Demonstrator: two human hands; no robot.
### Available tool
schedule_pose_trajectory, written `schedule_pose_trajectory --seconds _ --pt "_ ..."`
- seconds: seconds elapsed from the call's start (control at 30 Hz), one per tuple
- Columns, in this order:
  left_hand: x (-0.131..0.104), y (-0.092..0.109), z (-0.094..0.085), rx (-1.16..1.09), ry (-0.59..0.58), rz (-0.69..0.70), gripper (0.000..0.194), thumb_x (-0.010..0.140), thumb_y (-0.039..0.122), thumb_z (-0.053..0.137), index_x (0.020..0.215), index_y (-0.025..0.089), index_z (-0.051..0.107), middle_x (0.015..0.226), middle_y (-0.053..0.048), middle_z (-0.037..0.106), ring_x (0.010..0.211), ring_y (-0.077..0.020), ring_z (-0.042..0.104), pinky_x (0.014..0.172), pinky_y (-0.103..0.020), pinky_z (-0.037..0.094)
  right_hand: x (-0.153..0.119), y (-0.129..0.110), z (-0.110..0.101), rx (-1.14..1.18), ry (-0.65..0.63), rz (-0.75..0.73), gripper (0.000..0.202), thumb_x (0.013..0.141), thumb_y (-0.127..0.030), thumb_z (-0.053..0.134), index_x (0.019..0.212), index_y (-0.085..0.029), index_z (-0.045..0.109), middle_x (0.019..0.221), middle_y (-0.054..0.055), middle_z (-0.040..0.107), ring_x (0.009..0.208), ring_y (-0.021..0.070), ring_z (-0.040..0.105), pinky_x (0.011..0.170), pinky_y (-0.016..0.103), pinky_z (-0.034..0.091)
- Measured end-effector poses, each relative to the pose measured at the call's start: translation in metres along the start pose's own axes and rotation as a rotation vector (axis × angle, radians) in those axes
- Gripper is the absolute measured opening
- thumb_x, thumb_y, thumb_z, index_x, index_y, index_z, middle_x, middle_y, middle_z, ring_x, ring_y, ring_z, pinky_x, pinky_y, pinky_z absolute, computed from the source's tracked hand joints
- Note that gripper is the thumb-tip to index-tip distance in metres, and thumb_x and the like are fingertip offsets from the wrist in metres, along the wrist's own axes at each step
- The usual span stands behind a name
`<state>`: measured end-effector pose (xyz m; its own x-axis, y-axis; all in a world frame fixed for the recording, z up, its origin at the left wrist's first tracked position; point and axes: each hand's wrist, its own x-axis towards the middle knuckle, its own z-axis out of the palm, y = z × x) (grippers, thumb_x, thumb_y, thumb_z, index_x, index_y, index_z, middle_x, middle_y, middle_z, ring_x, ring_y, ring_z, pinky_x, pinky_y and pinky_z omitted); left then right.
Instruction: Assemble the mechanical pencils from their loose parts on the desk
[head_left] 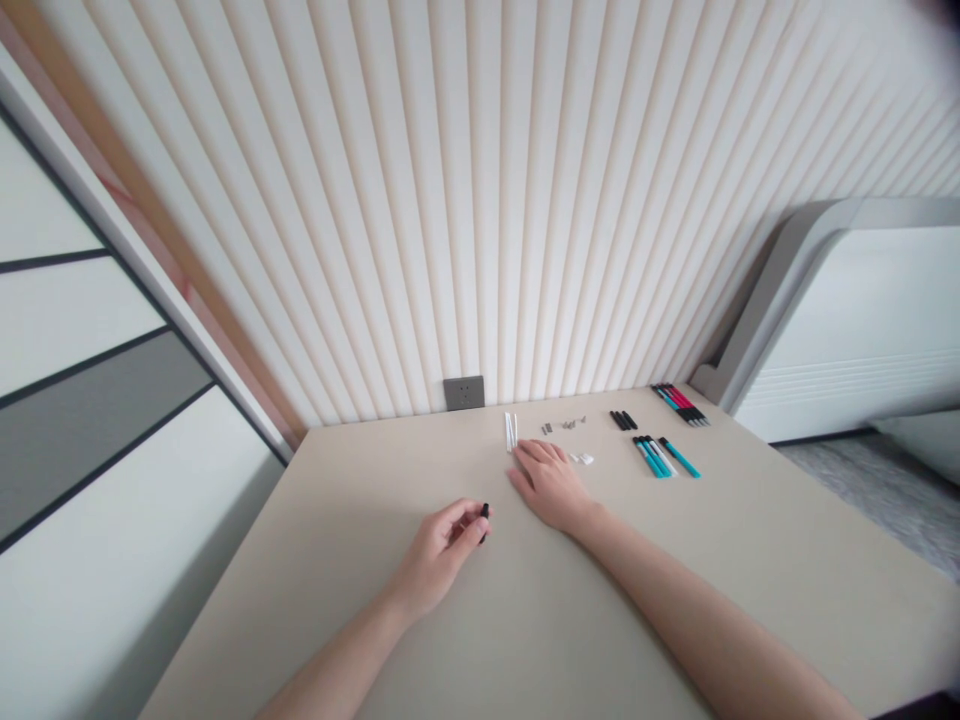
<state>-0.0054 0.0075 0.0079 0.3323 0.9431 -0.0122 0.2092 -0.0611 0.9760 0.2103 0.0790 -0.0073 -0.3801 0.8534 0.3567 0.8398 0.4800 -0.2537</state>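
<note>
My left hand (442, 550) is closed in a pinch around a short black pen part (484, 511), held upright just above the table. My right hand (551, 485) lies low over the table with its fingers stretched out. Its fingertips are at the lower end of several thin white pen refills (511, 432); whether they touch is hard to tell. Small white pieces (582, 459) lie just right of this hand. Behind it is a scatter of small metal springs or clips (566, 425), too small to make out well.
Several black pen parts (623, 420) lie in a row to the right. Near them are teal and white pen barrels (656, 457), and assembled-looking red and teal pens (679, 404) at the back right corner. A dark wall socket (463, 392) sits behind the table (360, 490).
</note>
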Motion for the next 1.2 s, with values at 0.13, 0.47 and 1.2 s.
schedule_pose_trajectory --seconds 0.13,0.47,1.2 --pt "-0.001 0.001 0.0 0.004 0.003 0.005 0.033 0.09 0.045 0.056 0.103 0.015 0.065 0.088 -0.004 0.063 0.083 -0.0167 0.056 0.077 -0.026 0.045 -0.005 -0.003 -0.003 -0.031 0.064 0.031 0.029 0.098 -0.029 0.041 0.101 -0.02 0.069 0.111 0.01 0.068 0.109 0.0226 0.056 0.098 0.038 0.036" --pt "-0.001 0.002 0.0 -0.043 0.018 -0.004 0.035 0.09 0.045 0.057 0.107 0.016 0.065 0.09 -0.005 0.066 0.084 -0.017 0.058 0.077 -0.026 0.046 -0.009 -0.004 -0.01 -0.105 0.042 0.028 0.031 0.098 -0.029 0.041 0.089 -0.021 0.07 0.101 0.006 0.071 0.099 0.0205 0.06 0.091 0.034 0.033" --pt "-0.002 0.007 0.0 -0.011 0.001 -0.033 0.034 0.089 0.045 0.057 0.106 0.016 0.064 0.09 -0.006 0.069 0.087 -0.0187 0.061 0.082 -0.028 0.046 -0.026 0.003 -0.017 0.089 -0.166 0.171 0.029 0.093 -0.017 0.046 0.115 -0.023 0.065 0.097 0.008 0.07 0.097 0.0227 0.062 0.084 0.031 0.04"
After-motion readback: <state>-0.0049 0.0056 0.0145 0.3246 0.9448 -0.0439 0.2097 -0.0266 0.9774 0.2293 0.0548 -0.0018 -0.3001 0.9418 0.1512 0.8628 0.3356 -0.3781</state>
